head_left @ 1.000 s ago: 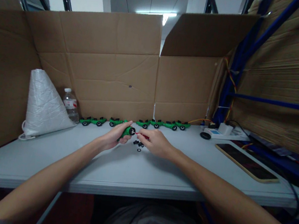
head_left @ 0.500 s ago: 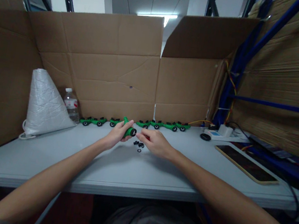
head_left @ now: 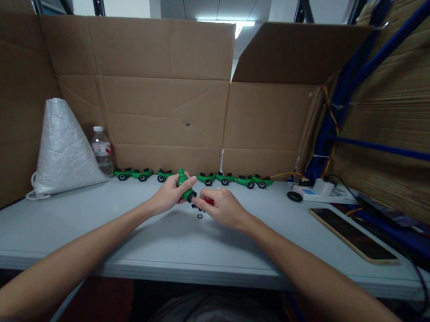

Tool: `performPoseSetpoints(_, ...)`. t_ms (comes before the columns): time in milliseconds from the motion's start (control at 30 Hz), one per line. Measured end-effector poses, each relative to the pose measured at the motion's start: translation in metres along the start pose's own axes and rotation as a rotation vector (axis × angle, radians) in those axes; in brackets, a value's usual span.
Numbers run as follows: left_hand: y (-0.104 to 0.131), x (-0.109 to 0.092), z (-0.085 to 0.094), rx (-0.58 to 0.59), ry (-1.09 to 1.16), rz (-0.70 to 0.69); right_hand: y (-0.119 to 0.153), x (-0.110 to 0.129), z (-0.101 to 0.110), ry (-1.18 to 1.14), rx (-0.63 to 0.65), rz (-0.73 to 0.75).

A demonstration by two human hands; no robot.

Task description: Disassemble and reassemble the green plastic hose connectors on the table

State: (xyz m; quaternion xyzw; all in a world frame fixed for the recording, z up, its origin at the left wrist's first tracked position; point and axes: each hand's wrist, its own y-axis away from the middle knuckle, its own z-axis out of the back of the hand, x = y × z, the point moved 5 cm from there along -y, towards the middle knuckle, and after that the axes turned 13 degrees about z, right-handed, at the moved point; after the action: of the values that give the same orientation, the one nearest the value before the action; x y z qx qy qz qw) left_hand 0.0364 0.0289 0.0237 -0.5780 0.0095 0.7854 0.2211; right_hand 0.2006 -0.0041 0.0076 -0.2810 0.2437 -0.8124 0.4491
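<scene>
Gripping a green toy vehicle (head_left: 188,195), the left hand (head_left: 166,195) is curled around its body above the middle of a white table (head_left: 147,242). Compared with half a second ago, the toy has turned: its black wheel (head_left: 192,196), whose round face showed earlier, now tips downward to the right, and more of the green body can be seen. The right hand (head_left: 224,206) is closed around a red object (head_left: 210,201), more of which shows than before; its fingertips are at the wheel, though whether they touch it is unclear. Small black parts (head_left: 194,206) on the table below are now partly hidden by this hand, while a black ring (head_left: 200,216) lies in view just nearer the person. Behind, unchanged, a row of green toy vehicles (head_left: 224,179) stands along a cardboard wall (head_left: 148,93). A phone (head_left: 352,235) lies to the right.
</scene>
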Motion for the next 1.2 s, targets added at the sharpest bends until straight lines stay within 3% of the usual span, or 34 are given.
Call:
performPoseSetpoints(867,0.007,0.013,-0.013,0.283,0.183,0.302,0.001,0.013,0.002,0.015,0.027,0.076)
performPoseSetpoints(967,0.004,0.014,-0.01,0.23,0.133,0.255,0.0,0.012,0.002,0.023,0.035,0.077)
performPoseSetpoints(1200,-0.001,0.003,0.006,-0.073,-0.145,-0.019,0.0,0.003,0.003,0.089,0.034,-0.035)
